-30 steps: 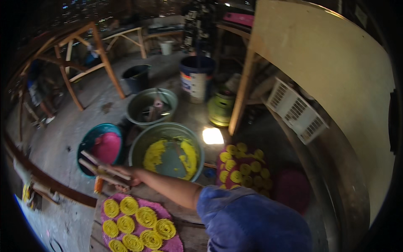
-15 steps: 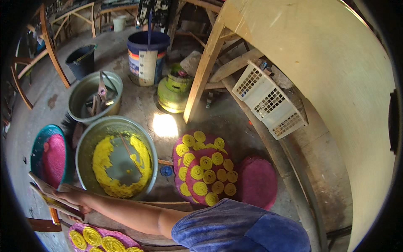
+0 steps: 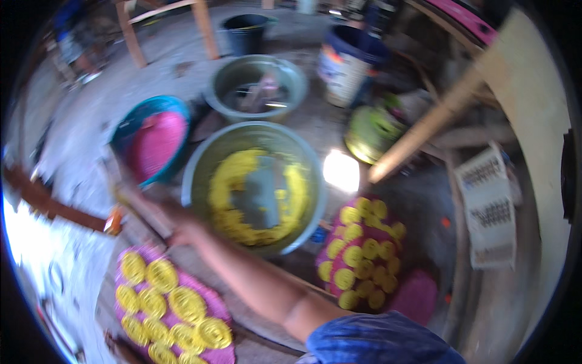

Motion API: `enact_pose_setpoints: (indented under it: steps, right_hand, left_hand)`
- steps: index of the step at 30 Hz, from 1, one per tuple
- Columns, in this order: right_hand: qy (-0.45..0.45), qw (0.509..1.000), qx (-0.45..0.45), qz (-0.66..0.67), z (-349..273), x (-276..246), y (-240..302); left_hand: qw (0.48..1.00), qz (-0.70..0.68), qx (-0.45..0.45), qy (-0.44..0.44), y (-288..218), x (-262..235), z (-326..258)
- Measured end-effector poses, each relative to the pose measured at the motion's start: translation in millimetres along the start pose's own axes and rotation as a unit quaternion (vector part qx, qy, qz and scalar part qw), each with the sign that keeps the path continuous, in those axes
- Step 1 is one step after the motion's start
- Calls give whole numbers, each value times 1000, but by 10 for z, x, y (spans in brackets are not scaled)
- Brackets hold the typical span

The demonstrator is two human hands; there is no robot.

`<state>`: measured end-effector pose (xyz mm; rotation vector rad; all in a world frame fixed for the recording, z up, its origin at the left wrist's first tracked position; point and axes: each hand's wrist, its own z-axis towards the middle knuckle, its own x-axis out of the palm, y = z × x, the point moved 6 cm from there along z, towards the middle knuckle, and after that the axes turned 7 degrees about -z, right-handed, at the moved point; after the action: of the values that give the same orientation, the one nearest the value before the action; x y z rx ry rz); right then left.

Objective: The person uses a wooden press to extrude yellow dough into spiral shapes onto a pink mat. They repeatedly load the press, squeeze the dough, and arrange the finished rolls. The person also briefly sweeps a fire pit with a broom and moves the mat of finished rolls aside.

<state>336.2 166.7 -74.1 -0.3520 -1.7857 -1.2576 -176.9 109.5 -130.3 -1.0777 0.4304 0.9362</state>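
Note:
My right hand (image 3: 182, 224) reaches left across the view from a blue sleeve, blurred, gripping what look like pale wooden slats (image 3: 134, 200). Below it a bright pink slab (image 3: 213, 299) lies on a wooden board (image 3: 248, 309), set with several yellow spiral coils (image 3: 187, 304). Just beyond the forearm stands a wide grey-green basin (image 3: 193, 182) with a yellow paste-like mass (image 3: 224, 209) around its inside. A teal tub (image 3: 126, 136) holds pink material (image 3: 159, 141) beyond the slats. My left hand is not in view.
More yellow coils (image 3: 344, 279) sit on a pink stack right of the basin. Behind stand a second basin (image 3: 215, 100) holding tools, a dark bucket (image 3: 245, 39), a paint-type pail (image 3: 345, 82) and a green gas cylinder (image 3: 370, 130). A slanting wooden leg (image 3: 424, 139) and white crate (image 3: 488, 209) are at right.
The view has swung left and down, so the basins sit further right and more of the coil-covered pink slab shows. My right hand still grips the slats.

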Motion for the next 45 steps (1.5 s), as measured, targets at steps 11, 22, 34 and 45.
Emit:
enact_pose_setpoints:
  steps: [11, 22, 34, 45]
  right_hand:
    - [-70, 995, 55, -53, -310, 53, 141]
    - [-278, 712, -209, -610, -697, 774, 644]
    - [46, 362, -226, -903, 202, 1883, -265]
    - [122, 386, -79, -911, 1275, 1756, -858]
  left_hand:
    - [945, -270, -165, -79, -926, -61, -67]
    - [963, -216, -133, -91, -998, -182, -73]
    - [890, -291, -122, -330, -794, -448, -149]
    - [903, -306, -171, -249, -189, -314, -54]
